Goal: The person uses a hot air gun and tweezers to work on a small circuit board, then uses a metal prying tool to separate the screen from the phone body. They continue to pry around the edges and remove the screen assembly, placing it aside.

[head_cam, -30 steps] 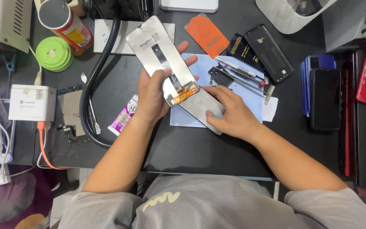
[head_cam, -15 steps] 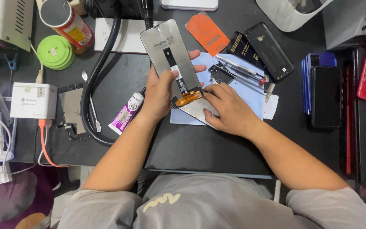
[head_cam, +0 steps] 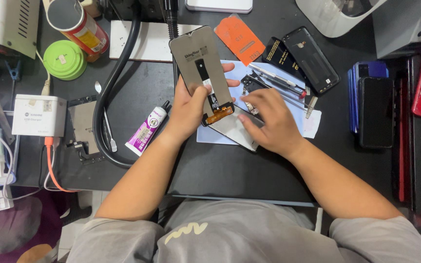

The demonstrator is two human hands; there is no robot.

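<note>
Screen panel (head_cam: 201, 70), tilted flatter a second ago, now stands steeper in the left hand (head_cam: 191, 104), which grasps its lower edge; the right hand (head_cam: 269, 122) presses open-palmed on the phone body (head_cam: 235, 130) beneath, gripping nothing. Nearby, a green lidded tub (head_cam: 64, 59) stays closed, contents hidden.

Open table (head_cam: 249, 170) is lying toward the person, below both hands. To the left, the glue tube (head_cam: 147, 130) and black hose (head_cam: 110, 92) are hemming in the left hand (head_cam: 191, 104). To the right, tweezers (head_cam: 278, 83) and a dark phone (head_cam: 310, 58) are crowding the right hand (head_cam: 271, 119). A phone stack (head_cam: 373, 107) is blocking further right.
</note>
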